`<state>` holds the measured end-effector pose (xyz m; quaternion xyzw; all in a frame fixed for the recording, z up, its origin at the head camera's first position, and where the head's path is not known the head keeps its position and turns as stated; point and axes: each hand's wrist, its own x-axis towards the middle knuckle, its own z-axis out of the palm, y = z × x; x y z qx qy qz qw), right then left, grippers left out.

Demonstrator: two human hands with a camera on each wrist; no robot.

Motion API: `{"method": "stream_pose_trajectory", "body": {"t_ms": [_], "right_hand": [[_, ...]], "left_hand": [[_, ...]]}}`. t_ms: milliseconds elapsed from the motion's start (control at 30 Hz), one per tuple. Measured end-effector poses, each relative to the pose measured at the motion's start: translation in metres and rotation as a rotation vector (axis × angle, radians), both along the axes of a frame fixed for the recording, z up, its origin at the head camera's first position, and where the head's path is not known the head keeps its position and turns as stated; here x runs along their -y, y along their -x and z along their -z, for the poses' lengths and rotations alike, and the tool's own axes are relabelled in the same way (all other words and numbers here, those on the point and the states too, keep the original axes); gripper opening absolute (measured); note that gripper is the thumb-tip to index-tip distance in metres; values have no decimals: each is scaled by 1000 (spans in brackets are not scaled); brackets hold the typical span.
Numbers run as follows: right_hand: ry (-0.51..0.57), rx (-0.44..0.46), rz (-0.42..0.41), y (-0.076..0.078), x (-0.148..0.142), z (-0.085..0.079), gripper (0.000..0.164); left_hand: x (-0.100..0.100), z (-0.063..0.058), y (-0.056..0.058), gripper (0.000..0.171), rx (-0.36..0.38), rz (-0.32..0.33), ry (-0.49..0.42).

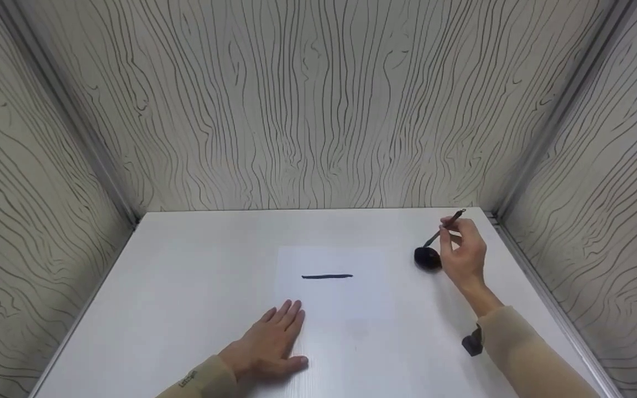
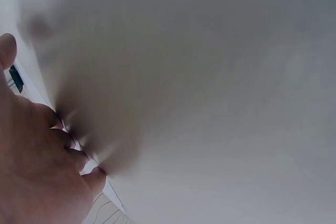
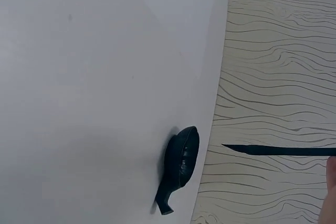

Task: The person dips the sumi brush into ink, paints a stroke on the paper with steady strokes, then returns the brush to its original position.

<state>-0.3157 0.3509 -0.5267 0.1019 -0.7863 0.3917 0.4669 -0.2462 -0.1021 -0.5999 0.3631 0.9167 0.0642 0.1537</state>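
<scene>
My right hand (image 1: 465, 257) holds a dark writing brush (image 1: 452, 220) by its shaft, slanted with the tip pointing down and left. In the right wrist view the brush (image 3: 283, 151) ends in a pointed dark tip, apart from a small black ink dish (image 3: 182, 156) with a short handle. From the head, the tip overlaps the far rim of the dish (image 1: 427, 258). My left hand (image 1: 274, 340) lies palm down with its fingers straight, fingertips at the lower left edge of a white sheet of paper (image 1: 340, 304). One horizontal black stroke (image 1: 327, 276) marks the sheet.
The white table (image 1: 186, 265) is enclosed by wood-grain patterned panels (image 1: 307, 110) at the back and both sides. A small dark device (image 1: 472, 342) sits at the right sleeve's cuff. The ink dish stands right of the paper.
</scene>
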Motion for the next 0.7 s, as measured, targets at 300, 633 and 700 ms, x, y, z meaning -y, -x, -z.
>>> {"method": "stream_pose_trajectory", "body": {"t_ms": [300,633,700], "right_hand": [[-249,-62,-29,-8,-18,6,26],[-708,-120,-94,-17,-35,17,18],[-802,-167,-92,-16,-36,19,13]], "left_hand": [[-2,-1,-1,110,15,-14,7],[-1,-1,-2,113,11,-14,7],[-2,0,-2,113,-1,-7,14]]}}
